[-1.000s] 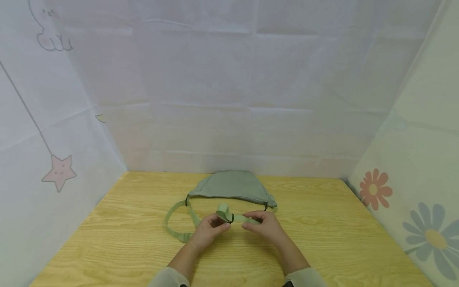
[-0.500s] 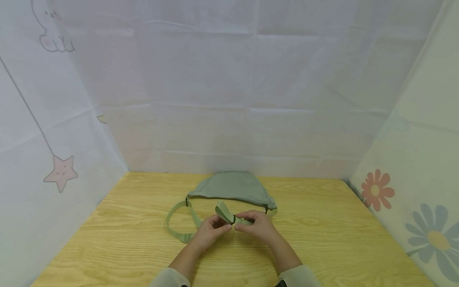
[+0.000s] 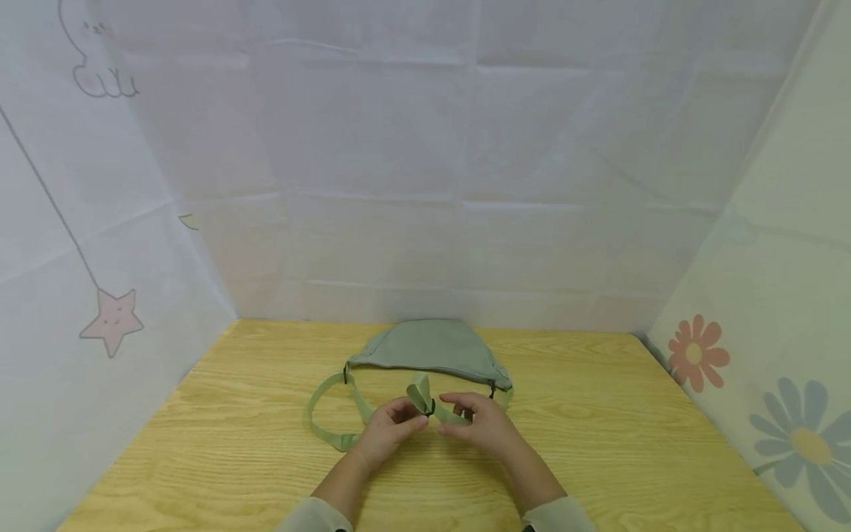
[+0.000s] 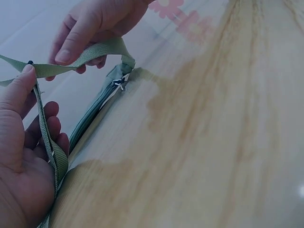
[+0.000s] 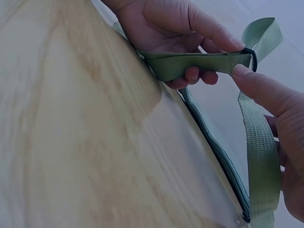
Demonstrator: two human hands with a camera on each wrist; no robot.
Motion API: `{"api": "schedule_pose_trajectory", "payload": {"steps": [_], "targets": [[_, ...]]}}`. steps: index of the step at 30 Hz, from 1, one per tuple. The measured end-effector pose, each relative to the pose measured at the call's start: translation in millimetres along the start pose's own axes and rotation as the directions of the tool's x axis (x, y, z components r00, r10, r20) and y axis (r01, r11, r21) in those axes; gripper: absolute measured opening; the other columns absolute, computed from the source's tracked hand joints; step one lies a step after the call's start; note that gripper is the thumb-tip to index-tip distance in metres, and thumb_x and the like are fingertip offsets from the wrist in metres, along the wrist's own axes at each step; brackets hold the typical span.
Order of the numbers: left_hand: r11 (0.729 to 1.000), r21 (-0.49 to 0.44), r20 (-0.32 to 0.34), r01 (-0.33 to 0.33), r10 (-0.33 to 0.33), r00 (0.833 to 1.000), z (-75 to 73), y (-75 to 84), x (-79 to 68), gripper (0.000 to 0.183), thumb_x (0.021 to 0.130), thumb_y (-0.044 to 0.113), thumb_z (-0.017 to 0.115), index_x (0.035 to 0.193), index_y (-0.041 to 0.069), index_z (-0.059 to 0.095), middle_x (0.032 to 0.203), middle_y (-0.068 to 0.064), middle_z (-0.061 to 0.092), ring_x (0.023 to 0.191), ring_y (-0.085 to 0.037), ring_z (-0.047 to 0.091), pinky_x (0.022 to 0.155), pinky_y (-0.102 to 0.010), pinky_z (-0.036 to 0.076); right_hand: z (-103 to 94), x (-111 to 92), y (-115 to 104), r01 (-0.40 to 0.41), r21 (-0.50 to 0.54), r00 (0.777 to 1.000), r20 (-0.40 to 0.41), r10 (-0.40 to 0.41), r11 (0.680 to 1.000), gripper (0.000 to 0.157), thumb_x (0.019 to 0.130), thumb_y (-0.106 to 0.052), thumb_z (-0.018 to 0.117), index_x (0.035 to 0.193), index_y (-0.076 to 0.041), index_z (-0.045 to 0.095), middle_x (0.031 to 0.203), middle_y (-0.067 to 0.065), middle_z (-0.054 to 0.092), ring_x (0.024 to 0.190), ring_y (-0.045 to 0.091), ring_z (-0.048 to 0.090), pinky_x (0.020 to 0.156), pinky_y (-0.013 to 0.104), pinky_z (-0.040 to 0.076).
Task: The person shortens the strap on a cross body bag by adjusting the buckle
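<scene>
Both hands work on the pale green webbing strap of a grey-green waist bag [image 3: 432,346]. Thumb and fingers of my left hand [image 3: 391,430] pinch a small black strap slider [image 5: 254,59]. A loop of webbing [image 3: 419,391] stands up from that slider. To its right, my right hand [image 3: 484,423] holds the strap between thumb and fingers, the thumb tip close by the slider. In the left wrist view, the strap [image 4: 102,49] runs through the slider and past the right hand to the bag's end. Another length of strap [image 5: 261,156] hangs below in the right wrist view.
The bag lies at the back of the wood-grain table [image 3: 233,428], with its zipper [image 4: 95,111] along the near edge. On the left, a strap loop [image 3: 319,428] rests on the tabletop. Printed cloth walls [image 3: 425,185] enclose the back and sides.
My right hand came left along the strap to the slider, then drew back slightly with its fingers more spread. The webbing loop tipped left, then came more upright. My left hand stayed nearly still.
</scene>
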State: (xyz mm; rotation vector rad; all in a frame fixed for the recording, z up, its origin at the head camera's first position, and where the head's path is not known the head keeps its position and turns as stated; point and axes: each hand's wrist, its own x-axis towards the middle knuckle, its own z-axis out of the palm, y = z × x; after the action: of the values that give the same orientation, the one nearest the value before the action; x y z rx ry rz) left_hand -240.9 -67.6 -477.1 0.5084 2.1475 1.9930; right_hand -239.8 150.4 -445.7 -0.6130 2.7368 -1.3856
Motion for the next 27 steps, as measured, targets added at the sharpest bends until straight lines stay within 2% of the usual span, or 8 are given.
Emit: {"api": "schedule_pose_trajectory", "payload": {"steps": [8,12,16,20,23,27], "targets": [[1.0,0.01,-0.015,0.006,-0.006,1.0,0.7,0.0,0.1,0.035,0.092,0.019,0.069,0.12,-0.003,0.063,0.101,0.001,0.065,0.093,-0.008,0.058,0.083,-0.023,0.049,-7.7,-10,13,0.071,-0.147,0.997,-0.014,-0.074,0.987,0.054,0.078,-0.032,0.083,0.125,-0.01,0.066,0.092,-0.007,0.061,0.08,0.004,0.049,0.066,0.021,0.043],[1.0,-0.004,-0.011,0.006,-0.006,1.0,0.2,-0.9,0.4,0.036,0.093,0.018,0.068,0.12,-0.004,0.062,0.1,0.002,0.064,0.093,-0.008,0.058,0.083,-0.023,0.049,-11.2,-13,16,0.083,-0.155,0.996,0.003,-0.084,0.984,0.052,0.078,-0.03,0.083,0.123,-0.01,0.067,0.09,-0.007,0.06,0.079,0.004,0.049,0.067,0.022,0.044],[1.0,-0.019,-0.005,0.0,0.0,1.0,-0.3,-1.8,0.9,0.037,0.093,0.018,0.068,0.122,-0.003,0.062,0.101,0.003,0.064,0.093,-0.007,0.058,0.084,-0.023,0.049,-13.3,-14,15,0.066,-0.147,0.998,0.009,-0.066,0.987,0.042,0.079,-0.027,0.082,0.116,-0.014,0.068,0.088,-0.006,0.062,0.077,0.004,0.05,0.066,0.023,0.044],[1.0,-0.022,-0.009,-0.01,0.01,1.0,-0.6,-2.4,1.5,0.036,0.093,0.017,0.068,0.121,-0.004,0.062,0.098,0.005,0.063,0.09,-0.006,0.058,0.082,-0.023,0.049,-14.4,-15,14,0.008,-0.138,1.0,-0.029,-0.012,0.99,0.033,0.08,-0.026,0.081,0.11,-0.018,0.068,0.091,-0.006,0.065,0.081,0.006,0.055,0.07,0.024,0.046],[1.0,-0.021,-0.014,-0.014,0.014,1.0,-0.7,-2.3,1.8,0.035,0.093,0.017,0.068,0.12,-0.005,0.062,0.096,0.005,0.062,0.089,-0.006,0.058,0.082,-0.023,0.049,-14.3,-16,14,-0.038,-0.121,0.997,-0.078,0.029,0.992,0.031,0.081,-0.028,0.081,0.108,-0.02,0.07,0.1,-0.006,0.069,0.092,0.012,0.06,0.078,0.028,0.05],[1.0,-0.025,-0.013,-0.009,0.009,1.0,-1.0,-2.1,2.2,0.035,0.093,0.017,0.068,0.12,-0.004,0.062,0.096,0.006,0.061,0.09,-0.006,0.058,0.083,-0.023,0.049,-13.7,-17,13,-0.061,-0.063,0.991,-0.121,0.054,0.996,0.03,0.081,-0.028,0.081,0.108,-0.02,0.073,0.11,-0.004,0.071,0.107,0.021,0.062,0.093,0.042,0.05]]}}
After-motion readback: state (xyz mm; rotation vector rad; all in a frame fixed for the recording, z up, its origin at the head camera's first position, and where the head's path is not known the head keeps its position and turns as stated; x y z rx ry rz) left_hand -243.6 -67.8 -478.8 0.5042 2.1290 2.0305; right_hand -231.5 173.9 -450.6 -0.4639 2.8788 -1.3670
